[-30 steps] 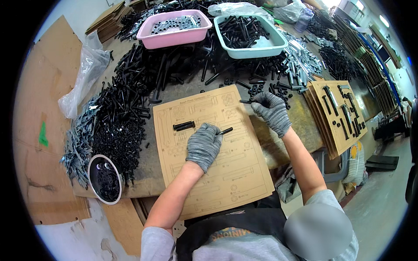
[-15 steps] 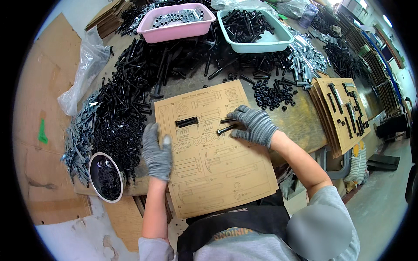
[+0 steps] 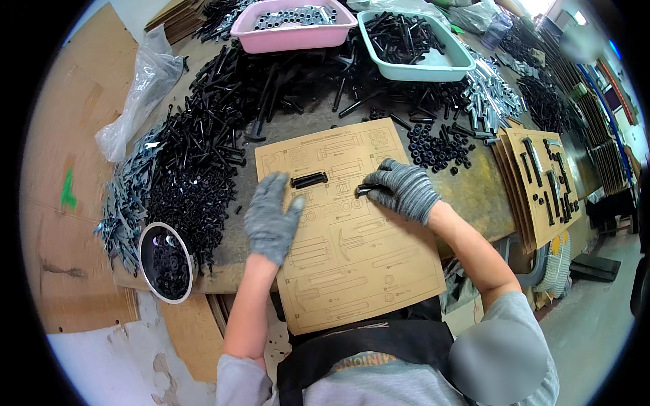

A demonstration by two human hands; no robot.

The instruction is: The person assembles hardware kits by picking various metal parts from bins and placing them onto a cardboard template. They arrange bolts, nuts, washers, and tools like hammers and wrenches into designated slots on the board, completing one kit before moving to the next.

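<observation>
A brown cardboard sheet (image 3: 365,271) printed with outlines of hardware lies in front of me, overhanging the table's near edge. Several black bolts (image 3: 309,180) rest side by side on its upper left part. My left hand (image 3: 273,220), in a grey knitted glove, is open over the sheet's left side, thumb apart from the fingers. On the right side, my gloved right hand (image 3: 405,191) is closed with its fingertips around black bolts (image 3: 364,190). Only their ends stick out, so how many it holds is hidden.
Heaps of black bolts (image 3: 203,128) cover the table's left side. Black nuts (image 3: 437,145) lie beyond my right hand. Farther back are a pink basin (image 3: 291,40) and a pale green basin (image 3: 423,71). A round tub (image 3: 166,264) stands left; stacked cardboard with mounted hardware (image 3: 542,176) leans right.
My left hand has moved inward from the sheet's left edge. My right fingers have closed further around the bolts, which stood out more before. The whole view has shifted slightly.
</observation>
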